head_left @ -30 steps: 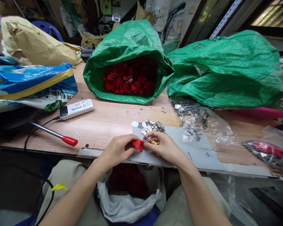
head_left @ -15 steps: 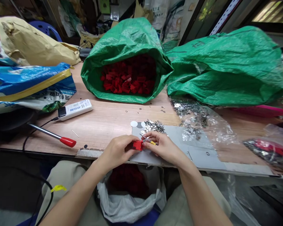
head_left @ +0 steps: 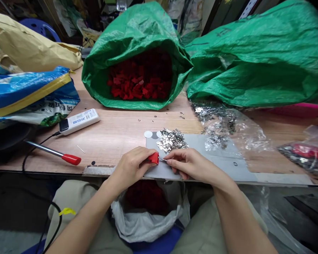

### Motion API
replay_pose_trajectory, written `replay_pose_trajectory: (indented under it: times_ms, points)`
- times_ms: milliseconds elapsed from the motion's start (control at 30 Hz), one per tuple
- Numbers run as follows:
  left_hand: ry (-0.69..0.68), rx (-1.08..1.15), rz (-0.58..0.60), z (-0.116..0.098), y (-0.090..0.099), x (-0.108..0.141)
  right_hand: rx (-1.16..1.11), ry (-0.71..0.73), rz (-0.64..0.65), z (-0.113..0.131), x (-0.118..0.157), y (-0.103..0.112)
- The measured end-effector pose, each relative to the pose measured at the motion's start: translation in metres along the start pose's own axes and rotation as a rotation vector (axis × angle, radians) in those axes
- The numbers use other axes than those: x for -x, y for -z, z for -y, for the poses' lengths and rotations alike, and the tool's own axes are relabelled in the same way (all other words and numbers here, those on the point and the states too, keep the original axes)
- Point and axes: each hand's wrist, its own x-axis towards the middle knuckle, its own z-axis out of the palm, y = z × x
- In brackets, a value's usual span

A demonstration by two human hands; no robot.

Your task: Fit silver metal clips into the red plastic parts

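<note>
My left hand (head_left: pixel 134 164) pinches a small red plastic part (head_left: pixel 154 158) between thumb and fingers, just above the front edge of the grey sheet. My right hand (head_left: pixel 189 164) is closed on a thin tool with a metal tip (head_left: pixel 163 160), and its handle is hidden by the fingers. The tip points left at the end face of the red part; I cannot tell whether they touch. Right behind the hands lies a heap of small shiny metal pieces (head_left: pixel 172 140) on the grey sheet (head_left: pixel 196 141).
A green sack (head_left: pixel 137 31) full of red parts opens toward me; another green sack (head_left: pixel 254 63) is at right. A clear bag (head_left: pixel 249 137) holds metal pieces. At left are a white device (head_left: pixel 79 121) and a red-tipped lever (head_left: pixel 71 159). A white sack (head_left: pixel 148 225) sits below the table edge.
My right hand has drawn slightly right and turned the tool, so its tip now faces the red part. The yellow handle no longer shows. The view has shifted a little.
</note>
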Motion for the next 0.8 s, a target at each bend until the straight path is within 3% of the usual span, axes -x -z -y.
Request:
replay_pose_trajectory:
  times_ms: [800]
  points:
    - [-0.031, -0.037, 0.016, -0.0009, 0.0012, -0.0025, 0.03, 0.051, -0.047, 0.0025, -0.0071, -0.0049]
